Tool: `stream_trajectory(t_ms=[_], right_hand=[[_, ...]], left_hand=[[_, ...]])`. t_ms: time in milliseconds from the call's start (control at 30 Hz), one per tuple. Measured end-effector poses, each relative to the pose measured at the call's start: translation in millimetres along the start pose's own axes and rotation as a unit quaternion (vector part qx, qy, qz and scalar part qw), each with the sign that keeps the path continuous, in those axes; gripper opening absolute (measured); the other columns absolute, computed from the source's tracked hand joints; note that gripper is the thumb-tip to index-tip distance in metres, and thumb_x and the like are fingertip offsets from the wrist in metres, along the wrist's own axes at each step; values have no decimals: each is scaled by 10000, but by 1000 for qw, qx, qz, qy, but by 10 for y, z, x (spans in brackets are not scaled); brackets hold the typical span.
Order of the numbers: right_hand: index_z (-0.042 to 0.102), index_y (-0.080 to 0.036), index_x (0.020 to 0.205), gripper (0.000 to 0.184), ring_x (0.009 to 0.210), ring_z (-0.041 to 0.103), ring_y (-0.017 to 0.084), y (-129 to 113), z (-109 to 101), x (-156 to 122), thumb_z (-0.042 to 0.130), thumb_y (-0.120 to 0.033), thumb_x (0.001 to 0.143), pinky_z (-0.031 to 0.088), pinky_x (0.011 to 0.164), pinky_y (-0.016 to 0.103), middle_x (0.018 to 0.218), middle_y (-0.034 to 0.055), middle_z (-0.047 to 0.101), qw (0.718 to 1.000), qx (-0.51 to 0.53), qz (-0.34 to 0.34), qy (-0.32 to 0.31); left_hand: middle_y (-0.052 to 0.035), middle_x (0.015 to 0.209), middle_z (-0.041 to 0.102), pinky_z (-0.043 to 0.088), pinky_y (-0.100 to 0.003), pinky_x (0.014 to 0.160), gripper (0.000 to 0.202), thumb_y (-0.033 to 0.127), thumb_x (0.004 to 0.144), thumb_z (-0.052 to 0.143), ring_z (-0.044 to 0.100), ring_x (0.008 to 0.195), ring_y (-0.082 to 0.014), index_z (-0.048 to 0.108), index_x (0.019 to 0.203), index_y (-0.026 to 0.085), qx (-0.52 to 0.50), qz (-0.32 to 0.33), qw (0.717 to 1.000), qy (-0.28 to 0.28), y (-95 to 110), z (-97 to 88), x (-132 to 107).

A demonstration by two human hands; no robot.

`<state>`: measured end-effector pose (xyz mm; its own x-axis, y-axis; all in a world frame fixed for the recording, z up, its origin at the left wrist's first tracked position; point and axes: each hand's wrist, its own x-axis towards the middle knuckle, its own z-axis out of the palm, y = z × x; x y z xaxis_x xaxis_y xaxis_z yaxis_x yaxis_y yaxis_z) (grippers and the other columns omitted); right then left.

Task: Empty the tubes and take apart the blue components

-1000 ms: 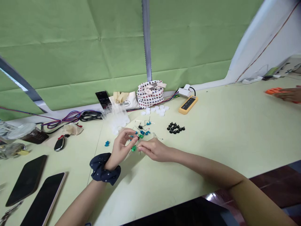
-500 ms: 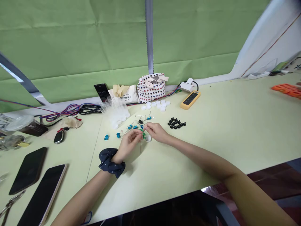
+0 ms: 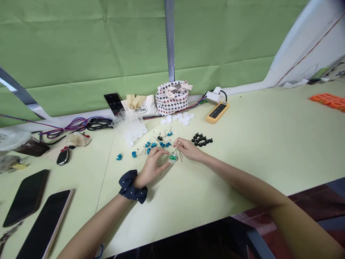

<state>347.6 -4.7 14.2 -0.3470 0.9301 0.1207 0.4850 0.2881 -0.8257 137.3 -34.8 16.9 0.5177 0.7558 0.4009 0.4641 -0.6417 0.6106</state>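
A small white round cap lies on the table with a green plastic piece inside it. My left hand is beside the cap, its thumb and forefinger spread apart and nothing between them. My right hand pinches thin metal wires just right of the cap, their ends pointing down. Behind the left fingers lie several blue plastic pieces, mixed with bent metal wires and a black piece. Two more blue pieces sit off to the left.
Several black knobbed parts are grouped right of my hands. Clear tubes and white caps lie behind, before a patterned pouch. A yellow power strip is back right. Phones and a car key lie left.
My left hand has let go of the green piece, which now rests in the white cap, and its fingers have spread. My right hand has moved slightly right with thin wires in its pinch.
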Motion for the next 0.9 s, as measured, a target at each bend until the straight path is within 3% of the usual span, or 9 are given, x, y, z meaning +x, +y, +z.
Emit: stream_trajectory(t_ms=[167,433,533,633,733,800,900], right_hand=[[597,-166,938,192,459,335,80,38,-16,-220,531,-326,856,253,514,196,496,-86,350,995,-68,-52,-48],[654,-135,931,167,522,430,97,-52,61,-196,517,-208,869,327,595,217,555,-21,503,987,-122,-67,-77],[651,-140,891,145,530,430,99,-43,70,-162,525,-206,867,325,594,219,553,-22,497,987,-114,-65,-98],[641,-148,834,124,505,378,85,-16,87,-135,548,-228,857,302,572,214,516,-47,441,987,-96,-66,-109],[630,-147,794,159,491,337,76,-9,105,-116,575,-288,841,276,544,213,503,-61,404,992,-39,-54,-103],[617,-143,786,224,489,322,71,-14,106,-105,583,-360,830,257,520,214,526,-58,413,995,54,-26,-83],[574,-145,782,321,456,258,57,-16,82,-85,600,-464,797,202,468,211,526,-71,371,966,247,46,-64]], left_hand=[[-67,1007,539,432,-409,868,332,346,764,685,506,980,-231,590,1056,219,33,2,999,-15,-21,-40,-3],[-59,1033,552,455,-398,857,373,361,769,682,525,979,-213,579,1106,238,29,-24,996,-76,-281,-567,-517],[-59,1009,569,467,-391,837,304,348,817,630,534,957,-206,595,1097,234,43,-34,997,-57,-371,-587,-610],[-58,959,584,471,-377,809,241,334,850,590,542,931,-202,624,1065,229,56,-16,998,-37,-413,-487,-577],[-59,932,594,458,-384,811,196,319,855,586,543,904,-200,648,1016,225,77,10,997,-28,-422,-373,-505],[-58,919,598,448,-392,818,176,311,854,589,540,887,-200,655,992,224,92,21,995,-23,-422,-328,-479],[-55,913,597,449,-392,815,167,308,845,601,539,883,-204,656,978,223,101,16,995,-14,-397,-315,-479]])
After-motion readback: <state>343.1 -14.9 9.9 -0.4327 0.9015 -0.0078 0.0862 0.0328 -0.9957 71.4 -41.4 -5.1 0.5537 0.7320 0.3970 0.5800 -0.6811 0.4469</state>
